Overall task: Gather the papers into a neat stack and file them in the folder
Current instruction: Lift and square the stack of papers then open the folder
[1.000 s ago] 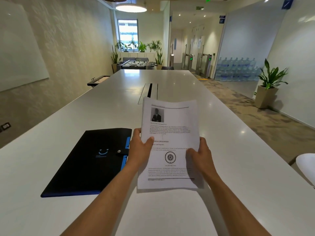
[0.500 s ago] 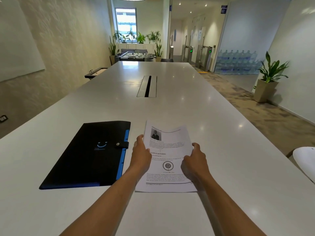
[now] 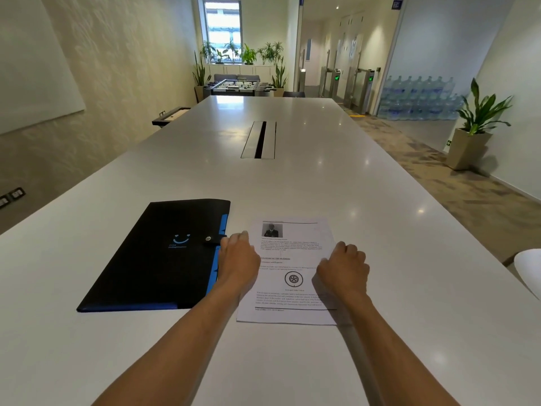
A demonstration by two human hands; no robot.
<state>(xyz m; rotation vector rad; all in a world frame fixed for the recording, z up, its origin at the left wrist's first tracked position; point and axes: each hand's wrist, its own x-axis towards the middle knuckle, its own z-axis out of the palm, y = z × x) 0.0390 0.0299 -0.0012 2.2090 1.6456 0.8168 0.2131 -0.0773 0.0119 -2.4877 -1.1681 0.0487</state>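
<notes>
A stack of printed papers (image 3: 292,259) lies flat on the white table (image 3: 292,177), with a small portrait photo at the top and a round emblem in the middle of the top sheet. My left hand (image 3: 238,262) holds the stack's left edge and my right hand (image 3: 342,268) holds its right edge, fingers curled on both. Just left of the papers lies a black folder (image 3: 164,253) with a blue edge and a smile logo. It is closed, its snap tab fastened beside my left hand.
A cable slot (image 3: 259,139) runs along the table's middle further away. A white chair (image 3: 530,271) shows at the right edge. A potted plant (image 3: 471,136) stands by the right wall, beyond the table's right edge.
The papers went from upright in front of me down to flat on the table, both hands lowering with them. The folder has not moved.
</notes>
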